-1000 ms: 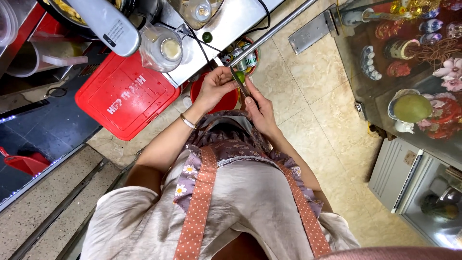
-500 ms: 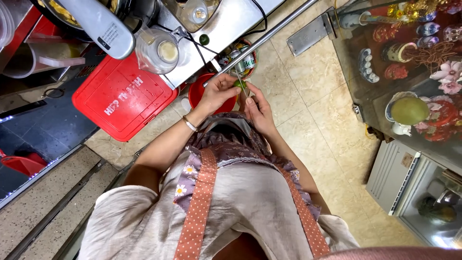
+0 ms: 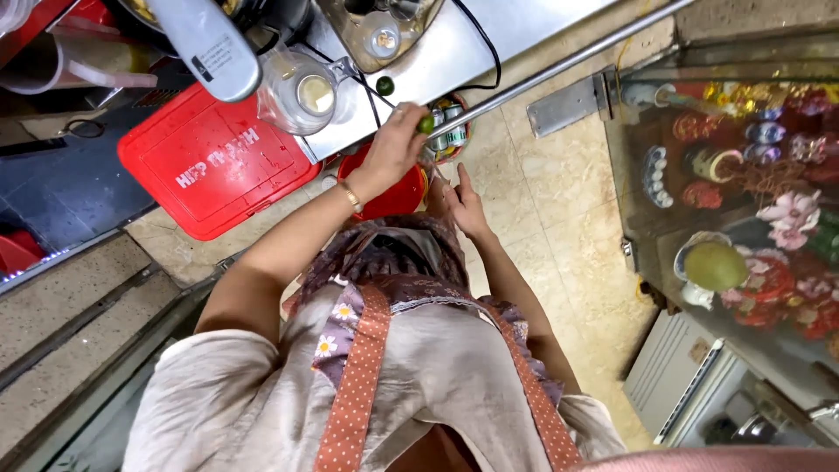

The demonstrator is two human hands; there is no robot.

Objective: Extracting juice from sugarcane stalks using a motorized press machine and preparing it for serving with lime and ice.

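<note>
My left hand [image 3: 391, 149] reaches up to the edge of the steel counter [image 3: 463, 44] and pinches a small green lime [image 3: 426, 124] in its fingertips. A second lime [image 3: 384, 85] lies on the counter just beyond it. My right hand [image 3: 461, 199] hangs lower, empty, with its fingers apart, beside a red bucket [image 3: 395, 197] on the floor under the counter edge. I wear a beige apron with dotted orange straps.
A clear blender jug [image 3: 301, 92] and a grey appliance [image 3: 210, 44] stand on the counter. A red plastic lid [image 3: 210, 166] lies at the left. Cans [image 3: 450, 131] sit below a metal rail [image 3: 559, 65]. A glass cabinet [image 3: 743, 175] of ornaments fills the right.
Both hands were together over the red bucket, working on something green. My left hand has since lifted to the counter edge with the lime, and my right hand has dropped away, open.
</note>
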